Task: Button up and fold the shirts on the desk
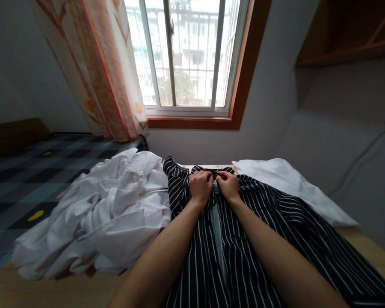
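— Clamped on what?

— With left hand (pixel 201 187) and right hand (pixel 228 186) nearly touching, pinched by thumbs and fingertips onto the neck opening of a black, white-striped shirt (pixel 235 239), at the collar (pixel 197 169); finer detail between the fingertips too small to make out

— And around the fingers?

— Underneath and back toward the camera, the same shirt, parted along a pale strip; out to the right, a striped sleeve (pixel 321 222)

— Farther out?

— Left of the fingers, rumpled white cloth (pixel 112 214) on a wooden table (pixel 51 294), then a checked bed cover (pixel 16 184); right of the fingers, smoother white fabric (pixel 282 179); straight beyond, a window (pixel 195 55); ahead and left, a flowered curtain (pixel 105 72)
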Motion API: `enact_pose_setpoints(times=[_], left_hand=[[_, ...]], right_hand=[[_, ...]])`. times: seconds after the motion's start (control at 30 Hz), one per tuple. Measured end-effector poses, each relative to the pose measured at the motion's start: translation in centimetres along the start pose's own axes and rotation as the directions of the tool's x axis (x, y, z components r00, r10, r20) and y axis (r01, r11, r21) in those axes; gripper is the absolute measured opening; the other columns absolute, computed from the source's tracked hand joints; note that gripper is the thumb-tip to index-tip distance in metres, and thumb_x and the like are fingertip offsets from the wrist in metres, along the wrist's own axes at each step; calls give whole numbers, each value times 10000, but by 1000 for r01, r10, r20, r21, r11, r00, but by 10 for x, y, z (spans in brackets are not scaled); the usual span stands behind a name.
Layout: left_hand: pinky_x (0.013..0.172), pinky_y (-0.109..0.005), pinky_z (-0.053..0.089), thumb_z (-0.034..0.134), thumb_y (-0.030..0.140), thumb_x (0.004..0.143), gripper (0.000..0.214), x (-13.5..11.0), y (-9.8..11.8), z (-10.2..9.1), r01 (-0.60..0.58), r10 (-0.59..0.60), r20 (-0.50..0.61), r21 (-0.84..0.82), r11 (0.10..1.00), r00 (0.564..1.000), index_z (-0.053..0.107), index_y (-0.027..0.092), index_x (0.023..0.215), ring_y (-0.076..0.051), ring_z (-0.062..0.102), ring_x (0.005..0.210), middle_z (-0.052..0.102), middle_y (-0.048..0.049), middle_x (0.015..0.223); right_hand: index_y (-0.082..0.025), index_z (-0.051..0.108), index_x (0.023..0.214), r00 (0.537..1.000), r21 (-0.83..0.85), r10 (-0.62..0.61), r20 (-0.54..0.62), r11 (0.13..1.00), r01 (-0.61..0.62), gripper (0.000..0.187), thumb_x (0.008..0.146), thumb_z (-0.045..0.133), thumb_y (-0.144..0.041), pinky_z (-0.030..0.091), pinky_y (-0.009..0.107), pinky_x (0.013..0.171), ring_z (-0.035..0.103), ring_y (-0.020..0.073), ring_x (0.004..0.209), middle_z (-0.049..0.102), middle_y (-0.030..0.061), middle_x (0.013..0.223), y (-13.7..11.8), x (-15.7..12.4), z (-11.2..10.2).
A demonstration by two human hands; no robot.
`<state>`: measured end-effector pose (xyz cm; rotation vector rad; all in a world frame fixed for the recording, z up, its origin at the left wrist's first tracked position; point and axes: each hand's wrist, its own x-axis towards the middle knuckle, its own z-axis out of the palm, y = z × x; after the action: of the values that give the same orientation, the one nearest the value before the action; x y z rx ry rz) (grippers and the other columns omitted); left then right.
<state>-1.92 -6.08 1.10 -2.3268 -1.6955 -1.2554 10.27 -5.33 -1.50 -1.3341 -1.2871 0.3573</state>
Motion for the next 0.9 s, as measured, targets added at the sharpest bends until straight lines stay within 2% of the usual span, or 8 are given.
enact_pose_setpoints(times=[0.2,0.47,0.57,0.73,0.9], left_hand=[[858,-353,400,571,242,904,167,0,-1,1,2,-2,-7,10,1000,1000,732,198,893,-216,595,892,722,-54,911],[848,-374,393,529,245,920,200,-1,-4,1,-62,60,21,118,991,998,721,201,885,-238,579,905,707,-70,897],[851,-367,402,540,240,915,190,0,-4,0,-55,53,20,96,994,998,725,202,894,-234,585,903,712,-64,899],[849,-345,436,541,218,913,201,2,-4,0,-5,5,3,32,999,1000,738,179,915,-224,602,885,728,-65,915],[879,-324,464,581,186,884,178,4,-6,2,30,-29,22,-89,996,999,753,165,925,-214,628,911,745,-69,941]], right_hand=[[-180,774,893,997,-43,-59,40,997,60,279,734,587,-313,523,363,753,674,227,687,761,70,811,0,-1,0],[-183,772,915,990,-91,-83,115,991,93,279,734,587,-288,525,365,763,675,222,697,764,71,837,-7,-2,-2],[-188,772,895,991,-66,-56,119,996,64,260,737,605,-311,526,362,784,688,230,734,765,70,839,-9,-2,-4],[-200,761,850,987,96,-47,151,995,32,299,826,531,-390,522,338,796,695,233,843,763,58,872,-5,1,-5],[-180,738,821,989,74,-41,139,997,31,218,758,599,-336,525,333,742,682,218,732,751,61,803,-1,3,-4]])
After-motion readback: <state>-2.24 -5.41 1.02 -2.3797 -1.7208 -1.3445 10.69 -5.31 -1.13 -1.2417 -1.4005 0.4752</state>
